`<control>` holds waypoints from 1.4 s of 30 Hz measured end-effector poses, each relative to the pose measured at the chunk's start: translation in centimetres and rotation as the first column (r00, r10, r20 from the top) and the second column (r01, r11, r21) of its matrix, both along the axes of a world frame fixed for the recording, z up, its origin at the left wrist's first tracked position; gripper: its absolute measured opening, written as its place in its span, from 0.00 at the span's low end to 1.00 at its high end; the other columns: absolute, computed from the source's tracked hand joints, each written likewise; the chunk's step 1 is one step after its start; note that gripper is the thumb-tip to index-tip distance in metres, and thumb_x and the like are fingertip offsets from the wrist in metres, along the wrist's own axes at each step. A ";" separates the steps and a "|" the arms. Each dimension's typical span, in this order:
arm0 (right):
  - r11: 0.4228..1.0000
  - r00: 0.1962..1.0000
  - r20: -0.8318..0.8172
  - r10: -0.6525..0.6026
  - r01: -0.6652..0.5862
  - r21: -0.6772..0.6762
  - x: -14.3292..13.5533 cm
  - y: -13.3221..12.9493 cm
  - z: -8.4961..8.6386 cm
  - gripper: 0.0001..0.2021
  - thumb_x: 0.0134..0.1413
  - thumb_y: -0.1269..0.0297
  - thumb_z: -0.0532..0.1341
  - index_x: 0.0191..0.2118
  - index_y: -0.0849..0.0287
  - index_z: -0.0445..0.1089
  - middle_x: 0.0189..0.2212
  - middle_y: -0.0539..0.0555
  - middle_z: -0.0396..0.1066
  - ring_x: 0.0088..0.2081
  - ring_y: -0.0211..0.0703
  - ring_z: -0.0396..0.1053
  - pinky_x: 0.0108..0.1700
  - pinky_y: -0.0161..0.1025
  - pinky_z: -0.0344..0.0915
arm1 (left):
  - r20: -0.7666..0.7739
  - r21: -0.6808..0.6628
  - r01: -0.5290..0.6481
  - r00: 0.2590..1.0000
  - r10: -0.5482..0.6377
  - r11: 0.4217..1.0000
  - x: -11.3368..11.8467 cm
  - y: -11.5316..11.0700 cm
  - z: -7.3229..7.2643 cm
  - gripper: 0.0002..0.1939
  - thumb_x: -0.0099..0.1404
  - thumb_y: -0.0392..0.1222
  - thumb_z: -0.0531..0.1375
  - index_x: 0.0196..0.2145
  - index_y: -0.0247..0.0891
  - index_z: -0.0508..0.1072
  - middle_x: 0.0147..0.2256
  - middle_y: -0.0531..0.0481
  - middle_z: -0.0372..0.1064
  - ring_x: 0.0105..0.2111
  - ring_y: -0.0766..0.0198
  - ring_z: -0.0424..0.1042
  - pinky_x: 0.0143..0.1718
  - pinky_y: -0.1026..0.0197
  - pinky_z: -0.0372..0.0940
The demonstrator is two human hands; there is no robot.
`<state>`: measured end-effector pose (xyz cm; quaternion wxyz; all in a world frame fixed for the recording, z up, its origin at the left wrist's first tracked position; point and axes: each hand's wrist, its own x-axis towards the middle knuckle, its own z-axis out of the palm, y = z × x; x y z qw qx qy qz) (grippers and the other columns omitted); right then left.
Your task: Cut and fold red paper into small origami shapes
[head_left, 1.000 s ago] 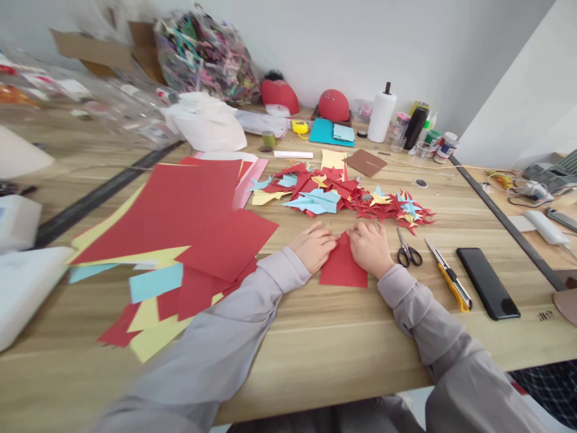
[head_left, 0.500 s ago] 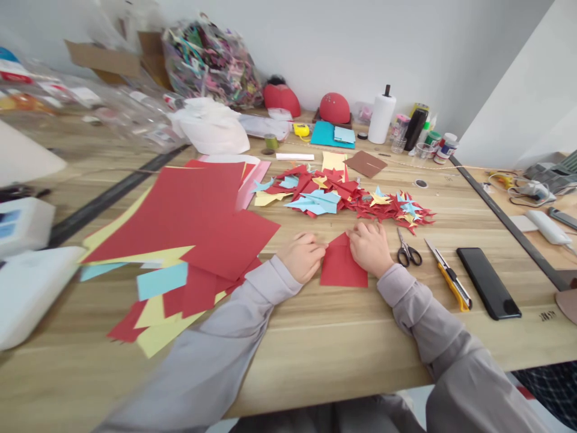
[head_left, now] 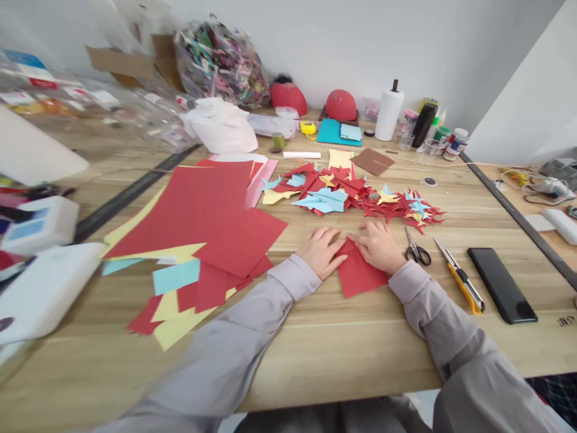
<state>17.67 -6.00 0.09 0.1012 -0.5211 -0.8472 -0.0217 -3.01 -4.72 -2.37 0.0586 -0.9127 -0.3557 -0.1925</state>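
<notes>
A partly folded sheet of red paper (head_left: 360,278) lies on the table in front of me, turned at a slant. My left hand (head_left: 320,251) has its thumb and forefinger on the paper's upper left edge. From the other side my right hand (head_left: 376,245) presses on the paper's top, with its fingertips near the folded corner and hiding part of it. Just beyond both hands is a heap of small red, yellow and blue folded paper pieces (head_left: 360,195), with a light blue folded piece (head_left: 322,200) on its near side.
Right of my hands lie scissors (head_left: 418,252), a yellow utility knife (head_left: 460,278) and a black phone (head_left: 501,285). Large red sheets (head_left: 207,204) and paper offcuts spread on the left. A white bottle (head_left: 389,115) and small jars (head_left: 455,145) stand at the back.
The view has swung slightly left. The red paper has turned, so its near edge now slants. My left hand's fingers are more stretched out, and both hands are closer together at the paper's top.
</notes>
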 end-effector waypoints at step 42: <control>0.989 0.987 0.092 -0.130 0.123 0.083 -1.9 -1.6 0.3 0.16 0.61 0.66 0.49 0.46 0.62 0.72 0.43 0.62 0.67 0.44 0.50 0.61 0.45 0.46 0.53 | 0.034 0.111 -0.026 0.999 0.022 0.993 -0.5 -2.0 1.9 0.17 0.62 0.48 0.54 0.39 0.36 0.78 0.51 0.41 0.70 0.49 0.48 0.65 0.49 0.44 0.58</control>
